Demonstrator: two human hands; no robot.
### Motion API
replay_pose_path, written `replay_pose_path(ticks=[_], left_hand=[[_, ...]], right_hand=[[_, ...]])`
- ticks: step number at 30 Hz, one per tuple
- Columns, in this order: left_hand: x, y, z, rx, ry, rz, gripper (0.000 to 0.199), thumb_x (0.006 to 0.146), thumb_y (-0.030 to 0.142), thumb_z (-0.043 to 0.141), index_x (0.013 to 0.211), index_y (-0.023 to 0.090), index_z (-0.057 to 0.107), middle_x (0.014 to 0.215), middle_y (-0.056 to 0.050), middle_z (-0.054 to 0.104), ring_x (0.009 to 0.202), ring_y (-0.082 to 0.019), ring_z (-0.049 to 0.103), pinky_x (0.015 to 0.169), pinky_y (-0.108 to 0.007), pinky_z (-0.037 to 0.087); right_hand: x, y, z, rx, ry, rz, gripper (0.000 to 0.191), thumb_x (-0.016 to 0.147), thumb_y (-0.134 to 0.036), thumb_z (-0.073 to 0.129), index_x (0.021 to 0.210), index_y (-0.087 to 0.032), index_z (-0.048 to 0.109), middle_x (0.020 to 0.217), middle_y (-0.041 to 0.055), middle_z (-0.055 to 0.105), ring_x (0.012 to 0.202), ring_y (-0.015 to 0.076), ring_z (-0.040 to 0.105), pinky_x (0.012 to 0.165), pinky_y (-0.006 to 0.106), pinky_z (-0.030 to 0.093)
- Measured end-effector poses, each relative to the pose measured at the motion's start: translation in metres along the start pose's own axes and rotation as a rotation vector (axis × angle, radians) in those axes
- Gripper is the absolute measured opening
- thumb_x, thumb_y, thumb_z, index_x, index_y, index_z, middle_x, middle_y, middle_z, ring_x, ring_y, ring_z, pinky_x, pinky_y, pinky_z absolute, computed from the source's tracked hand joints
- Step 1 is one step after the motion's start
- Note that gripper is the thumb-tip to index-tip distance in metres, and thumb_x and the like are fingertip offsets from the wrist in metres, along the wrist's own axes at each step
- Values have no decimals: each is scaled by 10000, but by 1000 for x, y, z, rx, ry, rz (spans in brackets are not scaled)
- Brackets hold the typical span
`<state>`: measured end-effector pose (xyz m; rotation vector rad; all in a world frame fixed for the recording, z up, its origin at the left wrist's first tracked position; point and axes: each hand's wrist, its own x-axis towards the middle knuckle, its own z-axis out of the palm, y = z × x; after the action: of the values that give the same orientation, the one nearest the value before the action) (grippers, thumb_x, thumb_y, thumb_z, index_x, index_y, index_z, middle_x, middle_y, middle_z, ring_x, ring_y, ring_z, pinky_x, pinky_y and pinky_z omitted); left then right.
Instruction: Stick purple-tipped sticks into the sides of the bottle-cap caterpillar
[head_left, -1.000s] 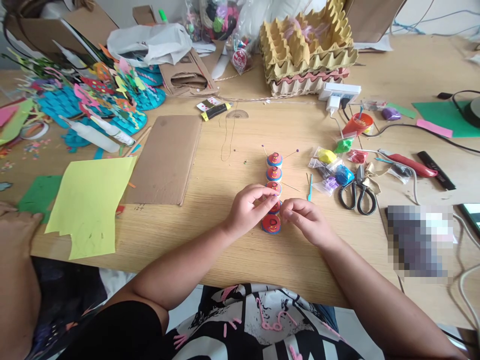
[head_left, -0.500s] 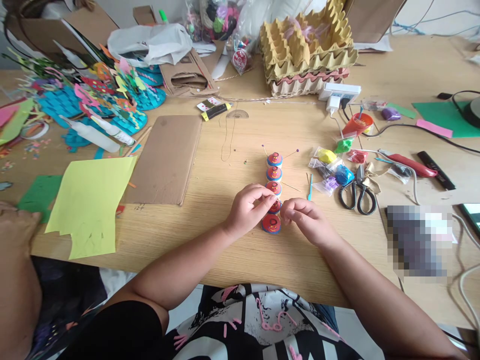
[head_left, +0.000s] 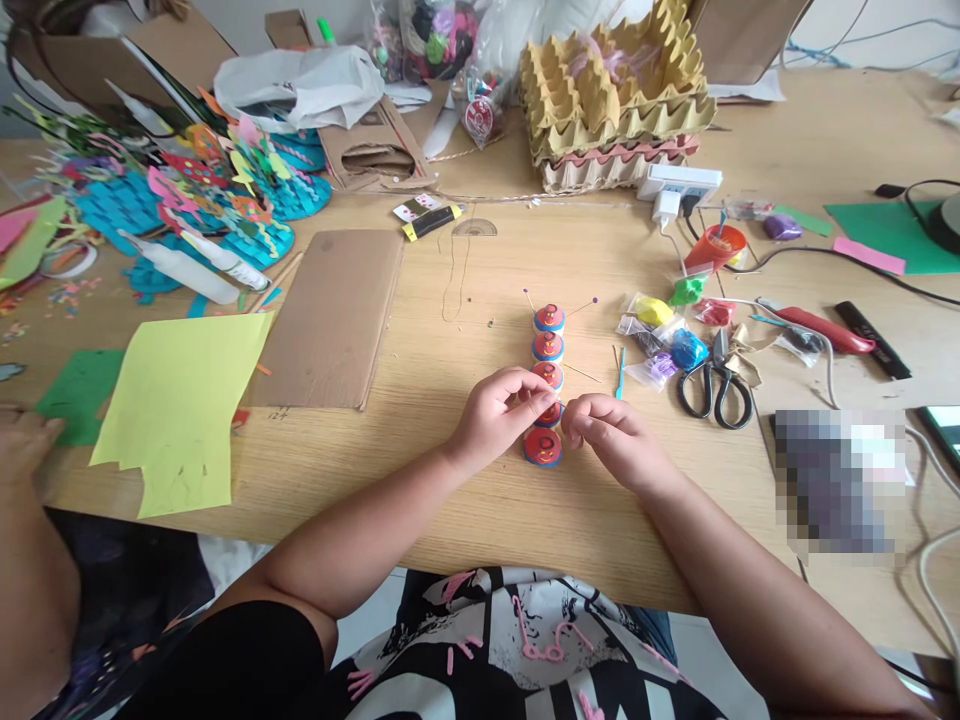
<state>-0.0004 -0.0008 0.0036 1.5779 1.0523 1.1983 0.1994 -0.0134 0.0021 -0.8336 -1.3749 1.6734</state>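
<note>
A row of several red and blue domed pieces [head_left: 548,347] with small yellow faces runs toward me on the wooden table. Two thin sticks with purple tips [head_left: 595,301] spread from the far piece. My left hand [head_left: 504,412] is over the near part of the row, thumb and forefinger pinched together; whatever lies between them is too small to name. Just right of the row, my right hand [head_left: 609,434] has its fingers curled together, and what they hold, if anything, is hidden. The nearest dome [head_left: 542,447] shows below and between the hands.
Black-handled scissors [head_left: 716,385] and bagged coloured clay [head_left: 688,350] lie to the right. Brown cardboard [head_left: 330,320] and yellow paper [head_left: 187,400] are on the left. Egg trays [head_left: 615,110] stand at the back. Another person's hand [head_left: 26,440] rests at the left edge.
The other person's hand and arm at the left edge have shifted a little left. My hands have hardly moved.
</note>
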Motion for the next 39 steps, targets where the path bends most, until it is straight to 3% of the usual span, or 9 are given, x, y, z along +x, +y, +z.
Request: replay_pose_path(ticks=[9, 14, 20, 28, 33, 39], left_hand=[[-1, -1, 1, -95, -11, -100, 248, 881, 417, 764, 855, 172, 729, 842, -50, 740, 768, -150, 667, 731, -282, 541], [0, -1, 1, -176, -21, -114, 293, 900, 446, 740, 1019, 179, 765, 989, -75, 778, 868, -162, 708, 780, -276, 553], [1, 2, 1, -118, 8, -193, 361, 947, 503, 654, 878, 158, 733, 869, -61, 766, 828, -167, 699, 779, -279, 550], [1, 2, 0, -174, -45, -217, 329, 929, 479, 681, 873, 158, 723, 862, -64, 774, 810, -173, 707, 764, -291, 562], [1, 1, 1, -178, 0, -165, 312, 950, 462, 663, 924, 163, 746, 953, -70, 785, 881, -164, 717, 821, -281, 566], [2, 0, 2, -82, 0, 27, 187, 892, 337, 764, 1018, 198, 762, 960, -50, 750, 811, -127, 669, 747, -258, 549]], right_hand=[[0, 3, -1, 55, 2, 12, 334, 933, -459, 696, 742, -189, 652, 709, -1, 614, 668, 132, 531, 670, 278, 434], [1, 0, 1, 62, 47, 28, 366, 926, -473, 686, 703, -189, 632, 677, 2, 601, 648, 135, 519, 664, 287, 424], [2, -2, 2, 77, 52, 28, 377, 920, -475, 685, 676, -195, 622, 637, -3, 567, 648, 145, 519, 667, 296, 426], [2, -4, 4, 108, 46, 62, 365, 905, -476, 709, 692, -192, 627, 661, 2, 595, 614, 132, 498, 637, 289, 421], [2, -4, 4, 195, 47, 67, 365, 891, -481, 714, 680, -200, 616, 615, -2, 567, 609, 141, 495, 627, 288, 413], [3, -6, 5, 247, 36, 67, 364, 864, -485, 743, 677, -199, 615, 607, -5, 566, 593, 137, 489, 607, 282, 404]])
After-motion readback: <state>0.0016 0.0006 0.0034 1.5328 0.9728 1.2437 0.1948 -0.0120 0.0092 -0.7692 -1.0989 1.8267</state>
